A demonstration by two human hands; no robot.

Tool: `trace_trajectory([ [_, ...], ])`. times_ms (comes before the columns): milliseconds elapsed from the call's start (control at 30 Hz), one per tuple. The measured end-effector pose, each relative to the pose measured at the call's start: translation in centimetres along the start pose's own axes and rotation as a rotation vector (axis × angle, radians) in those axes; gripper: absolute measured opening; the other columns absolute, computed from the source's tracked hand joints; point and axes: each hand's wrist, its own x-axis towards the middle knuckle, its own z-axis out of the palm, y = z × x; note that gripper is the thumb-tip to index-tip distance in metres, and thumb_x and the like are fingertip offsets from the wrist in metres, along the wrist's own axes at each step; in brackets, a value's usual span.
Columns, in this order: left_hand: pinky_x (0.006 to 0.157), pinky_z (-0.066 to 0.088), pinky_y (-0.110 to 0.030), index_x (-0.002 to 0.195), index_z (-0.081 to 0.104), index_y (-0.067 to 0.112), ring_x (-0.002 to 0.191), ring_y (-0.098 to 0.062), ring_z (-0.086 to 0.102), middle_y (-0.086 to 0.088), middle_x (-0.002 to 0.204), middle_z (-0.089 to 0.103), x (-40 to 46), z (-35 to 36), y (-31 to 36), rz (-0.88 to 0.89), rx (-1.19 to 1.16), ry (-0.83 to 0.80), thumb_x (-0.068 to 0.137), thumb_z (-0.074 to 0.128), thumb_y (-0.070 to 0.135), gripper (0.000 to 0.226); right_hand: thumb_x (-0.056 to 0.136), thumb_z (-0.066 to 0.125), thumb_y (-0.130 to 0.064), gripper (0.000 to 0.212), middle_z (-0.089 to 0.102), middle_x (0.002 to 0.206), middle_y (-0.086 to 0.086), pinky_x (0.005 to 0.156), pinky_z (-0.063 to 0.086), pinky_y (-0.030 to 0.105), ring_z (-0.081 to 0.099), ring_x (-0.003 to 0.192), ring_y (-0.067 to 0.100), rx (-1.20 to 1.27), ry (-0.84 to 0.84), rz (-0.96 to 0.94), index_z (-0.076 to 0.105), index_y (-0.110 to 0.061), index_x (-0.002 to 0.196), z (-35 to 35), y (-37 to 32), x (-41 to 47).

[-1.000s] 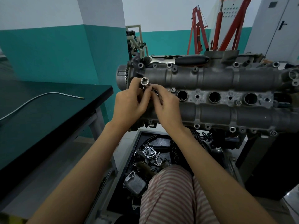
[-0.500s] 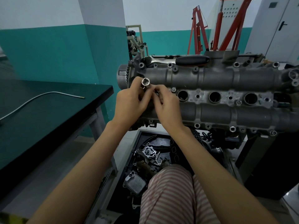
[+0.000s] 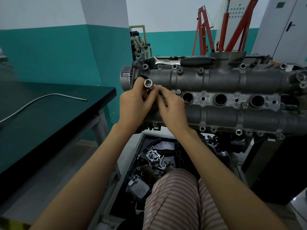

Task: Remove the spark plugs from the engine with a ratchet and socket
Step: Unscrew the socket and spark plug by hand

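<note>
A grey engine head [image 3: 224, 80] lies across the middle, with three open spark plug wells [image 3: 220, 99] showing in a row. My left hand [image 3: 134, 105] grips a shiny socket [image 3: 148, 84], its open end facing me, in front of the engine's left end. My right hand [image 3: 171, 107] pinches the socket's lower part from the right; what sits in that end is hidden by my fingers. A ratchet with a black handle [image 3: 197, 61] rests along the top of the engine.
A dark green bench [image 3: 49, 117] stands at the left with a bent metal tube [image 3: 41, 98] on it. Below the engine a black tray [image 3: 137, 156] holds loose engine parts. My striped trouser leg [image 3: 174, 196] is under it. A red hoist [image 3: 232, 25] stands behind.
Both hands stay at the socket near the engine's left end; the fingers shift slightly around it. Nothing else has moved.
</note>
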Motion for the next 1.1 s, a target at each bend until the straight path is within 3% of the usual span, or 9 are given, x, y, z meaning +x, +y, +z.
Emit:
trace_trajectory([
  [100, 0.042, 0.036, -0.032, 0.072, 0.048, 0.003, 0.043, -0.02, 0.044, -0.005, 0.053, 0.051, 0.0, 0.2, 0.0, 0.012, -0.007, 0.024, 0.086, 0.063, 0.031, 0.035, 0.086, 0.058, -0.014, 0.035, 0.035, 0.054, -0.014, 0.05, 0.034, 0.016, 0.042, 0.05, 0.002, -0.016, -0.014, 0.068, 0.055, -0.012, 0.12, 0.1, 0.0, 0.0],
  [267, 0.047, 0.039, -0.038, 0.075, 0.05, 0.0, 0.048, -0.024, 0.049, -0.009, 0.058, 0.055, -0.2, 0.0, -0.4, 0.003, -0.079, -0.002, 0.088, 0.055, 0.036, 0.038, 0.084, 0.063, -0.016, 0.021, 0.033, 0.054, -0.012, 0.048, 0.035, 0.025, 0.036, 0.047, 0.007, -0.007, 0.008, 0.098, 0.056, -0.011, 0.103, 0.2, -0.2, -0.1],
  [433, 0.048, 0.041, -0.035, 0.079, 0.051, 0.0, 0.05, -0.019, 0.049, -0.009, 0.062, 0.057, -0.3, 0.0, -0.3, -0.018, -0.151, 0.045, 0.089, 0.053, 0.032, 0.033, 0.084, 0.064, -0.02, 0.026, 0.034, 0.055, -0.014, 0.049, 0.033, 0.02, 0.037, 0.047, 0.005, -0.032, 0.012, 0.094, 0.056, -0.006, 0.104, 0.1, -0.3, -0.1],
  [633, 0.046, 0.042, -0.039, 0.077, 0.05, 0.002, 0.048, -0.018, 0.05, -0.005, 0.057, 0.054, 0.1, -0.6, -0.4, 0.066, -0.016, -0.089, 0.088, 0.059, 0.033, 0.034, 0.085, 0.063, -0.016, 0.028, 0.036, 0.056, -0.012, 0.05, 0.032, 0.019, 0.038, 0.048, 0.005, -0.013, 0.0, 0.133, 0.052, -0.008, 0.108, 0.2, -0.3, -0.1],
  [700, 0.052, 0.043, -0.035, 0.082, 0.052, 0.004, 0.056, -0.016, 0.052, -0.001, 0.064, 0.057, 0.1, -0.9, -0.5, 0.065, -0.043, -0.131, 0.087, 0.061, 0.031, 0.029, 0.084, 0.063, -0.016, 0.029, 0.037, 0.057, -0.013, 0.052, 0.032, 0.019, 0.039, 0.049, 0.003, -0.003, -0.003, 0.135, 0.052, -0.007, 0.109, 0.2, -0.3, -0.2],
  [833, 0.078, 0.038, -0.01, 0.11, 0.054, 0.004, 0.088, -0.003, 0.05, 0.006, 0.1, 0.053, -0.2, -1.6, -0.5, 0.132, -0.091, -0.14, 0.087, 0.057, 0.023, 0.029, 0.084, 0.063, -0.019, 0.031, 0.039, 0.06, -0.015, 0.053, 0.033, 0.017, 0.04, 0.051, 0.001, 0.001, -0.011, 0.128, 0.052, -0.007, 0.11, 0.4, -0.2, -0.2],
  [933, 0.09, 0.038, -0.011, 0.122, 0.051, 0.004, 0.103, -0.004, 0.052, 0.004, 0.111, 0.055, -0.4, -1.8, -0.1, 0.144, -0.122, -0.133, 0.088, 0.057, 0.013, 0.036, 0.084, 0.064, -0.022, 0.032, 0.038, 0.062, -0.018, 0.055, 0.036, 0.018, 0.042, 0.053, -0.002, 0.004, 0.0, 0.13, 0.053, -0.006, 0.11, 0.4, -0.1, 0.0],
  [1000, 0.086, 0.044, -0.011, 0.118, 0.057, 0.007, 0.097, -0.005, 0.059, 0.007, 0.106, 0.061, -0.3, -2.0, 0.3, 0.101, -0.147, -0.139, 0.087, 0.06, 0.01, 0.031, 0.084, 0.064, -0.021, 0.03, 0.037, 0.059, -0.018, 0.053, 0.033, 0.017, 0.041, 0.051, -0.001, -0.004, 0.003, 0.128, 0.054, -0.007, 0.109, 0.4, -0.1, -0.1],
  [1100, 0.069, 0.049, -0.012, 0.094, 0.064, 0.01, 0.079, -0.004, 0.062, 0.009, 0.088, 0.067, 0.3, -2.2, 0.8, 0.029, -0.138, -0.087, 0.082, 0.071, 0.022, 0.018, 0.084, 0.064, -0.021, 0.025, 0.036, 0.058, -0.016, 0.051, 0.031, 0.015, 0.041, 0.05, 0.001, -0.023, 0.003, 0.126, 0.054, -0.009, 0.104, 0.4, -0.2, -0.1],
])
